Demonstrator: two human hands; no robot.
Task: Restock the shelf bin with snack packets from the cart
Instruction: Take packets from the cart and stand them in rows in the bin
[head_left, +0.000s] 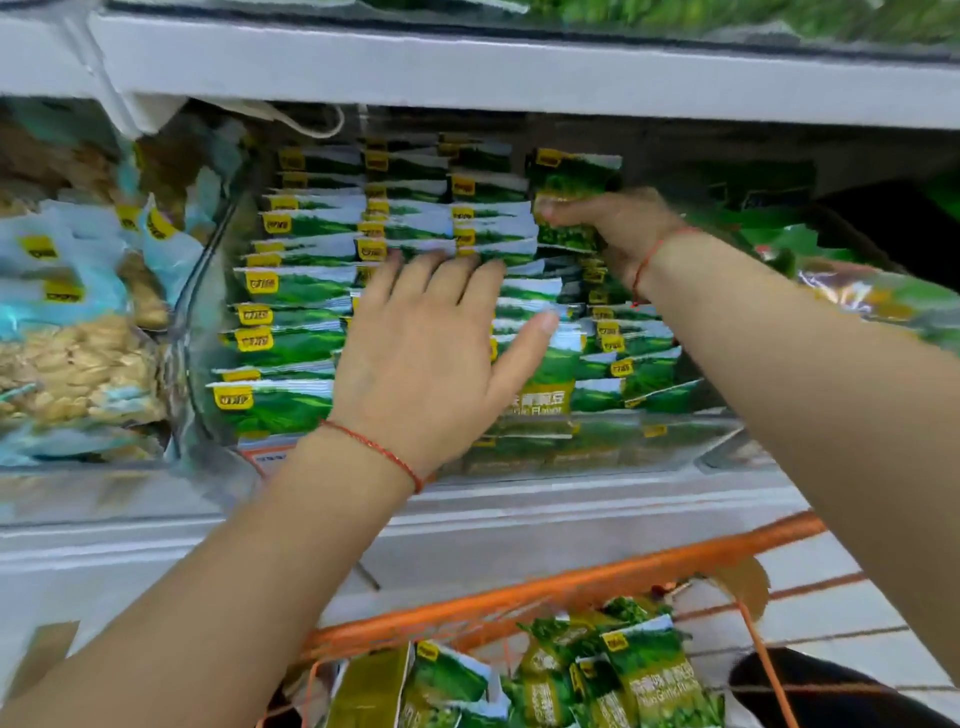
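Two hands in bin (218, 291), left hand (431, 353) flat on green packets (291, 343), right hand (618, 228) pinching one packet (569, 179), "Flavor" legible.

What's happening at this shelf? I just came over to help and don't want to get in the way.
A person is restocking a clear shelf bin with green snack packets. The left hand presses flat on the rows already filed in, while the right hand grips a green packet at the back right. More packets wait in the orange cart below.
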